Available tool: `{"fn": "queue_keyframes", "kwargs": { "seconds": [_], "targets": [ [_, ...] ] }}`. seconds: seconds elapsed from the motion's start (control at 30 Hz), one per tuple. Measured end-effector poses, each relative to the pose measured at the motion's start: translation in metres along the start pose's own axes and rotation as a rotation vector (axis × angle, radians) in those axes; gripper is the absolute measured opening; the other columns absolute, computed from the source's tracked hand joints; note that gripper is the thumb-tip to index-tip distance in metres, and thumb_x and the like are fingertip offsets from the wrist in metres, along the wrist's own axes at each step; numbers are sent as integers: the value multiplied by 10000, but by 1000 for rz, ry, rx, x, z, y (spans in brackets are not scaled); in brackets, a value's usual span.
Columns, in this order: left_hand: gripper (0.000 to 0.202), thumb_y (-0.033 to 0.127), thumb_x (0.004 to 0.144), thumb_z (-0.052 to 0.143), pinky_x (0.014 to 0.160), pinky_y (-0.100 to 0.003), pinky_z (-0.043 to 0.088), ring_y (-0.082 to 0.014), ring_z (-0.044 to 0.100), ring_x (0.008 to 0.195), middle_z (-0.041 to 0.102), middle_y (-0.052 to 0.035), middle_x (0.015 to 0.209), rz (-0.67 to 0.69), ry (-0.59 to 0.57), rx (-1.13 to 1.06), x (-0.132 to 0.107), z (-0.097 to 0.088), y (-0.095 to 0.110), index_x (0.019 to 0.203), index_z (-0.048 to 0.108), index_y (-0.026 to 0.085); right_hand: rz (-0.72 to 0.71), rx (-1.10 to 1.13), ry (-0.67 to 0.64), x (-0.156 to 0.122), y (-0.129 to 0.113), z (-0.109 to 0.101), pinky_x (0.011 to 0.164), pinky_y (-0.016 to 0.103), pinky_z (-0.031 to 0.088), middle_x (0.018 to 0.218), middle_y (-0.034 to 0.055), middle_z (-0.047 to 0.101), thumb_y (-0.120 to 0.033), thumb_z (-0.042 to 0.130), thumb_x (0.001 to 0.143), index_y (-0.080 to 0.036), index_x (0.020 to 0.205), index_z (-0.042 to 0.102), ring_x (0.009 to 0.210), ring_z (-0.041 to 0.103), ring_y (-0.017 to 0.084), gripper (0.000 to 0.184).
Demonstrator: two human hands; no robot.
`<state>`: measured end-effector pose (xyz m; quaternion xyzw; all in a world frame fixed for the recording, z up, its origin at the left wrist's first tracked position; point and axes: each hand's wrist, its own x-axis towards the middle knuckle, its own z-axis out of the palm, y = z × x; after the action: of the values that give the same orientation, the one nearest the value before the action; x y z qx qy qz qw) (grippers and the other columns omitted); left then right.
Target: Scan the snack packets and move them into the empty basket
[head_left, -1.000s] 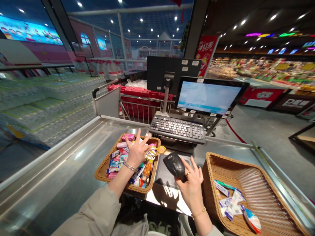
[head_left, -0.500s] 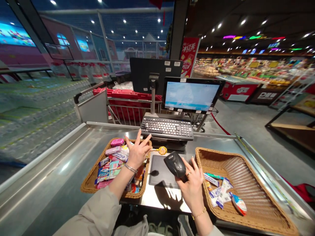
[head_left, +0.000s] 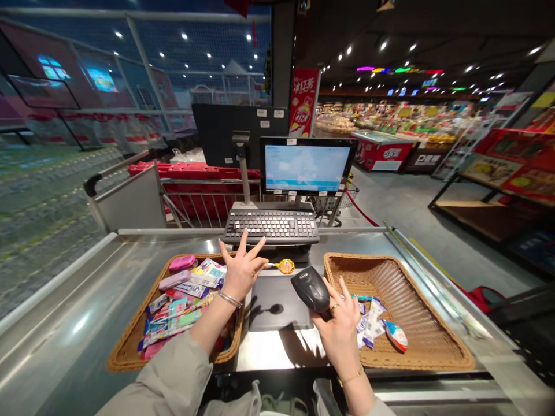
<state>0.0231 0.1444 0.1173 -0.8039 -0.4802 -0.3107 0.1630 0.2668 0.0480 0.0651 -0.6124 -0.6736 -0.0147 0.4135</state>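
Observation:
My left hand pinches the stick of a yellow-wrapped lollipop, with the other fingers spread. The lollipop points right, above a dark grey pad. My right hand is closed around a black barcode scanner, its head tilted toward the lollipop. Partly beneath my left arm is a wicker basket full of packaged sweets. A second wicker basket, at the right, holds several wrapped bars and a white, blue and red packet; my right hand covers part of its left side.
A black keyboard and a lit monitor stand behind the pad, with a second screen seen from the back. A metal counter runs under both baskets. Beyond it are a shopping cart and bottle stacks.
The view has turned to the right, so the baskets and screens appear farther left. My left hand still holds the lollipop and my right the scanner, both nearly unmoved in the picture.

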Motion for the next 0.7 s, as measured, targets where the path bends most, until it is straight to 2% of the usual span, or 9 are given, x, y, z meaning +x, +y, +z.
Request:
{"fn": "queue_keyframes", "kwargs": {
  "seconds": [0.23, 0.5, 0.7],
  "targets": [
    [171, 387, 892, 597, 1035, -777, -113, -381, 251, 1426, 590, 13, 1340, 49, 12, -48, 15, 13, 15, 811, 722, 304, 85, -32, 61, -2, 10, -11, 1098, 610, 178, 1252, 57, 641, -313, 575, 810, -251, 1058, 653, 1358, 371, 305, 267],
    [167, 401, 884, 605, 1034, -784, -92, -381, 253, 1424, 585, -8, 1348, 129, -4, -97, 30, 28, 36, 822, 718, 295, 202, -37, 191, -7, 31, -23, 1095, 593, 195, 1157, 96, 674, -399, 607, 816, -222, 1056, 659, 1328, 408, 315, 303],
    [158, 386, 880, 616, 1028, -790, -90, -380, 281, 1415, 605, 1, 1328, 195, 13, -156, 41, 39, 58, 803, 713, 288, 360, -26, 292, -9, 44, -39, 1083, 584, 214, 1209, 145, 643, -442, 614, 804, -181, 1055, 671, 1309, 431, 323, 366]
  ]
}}
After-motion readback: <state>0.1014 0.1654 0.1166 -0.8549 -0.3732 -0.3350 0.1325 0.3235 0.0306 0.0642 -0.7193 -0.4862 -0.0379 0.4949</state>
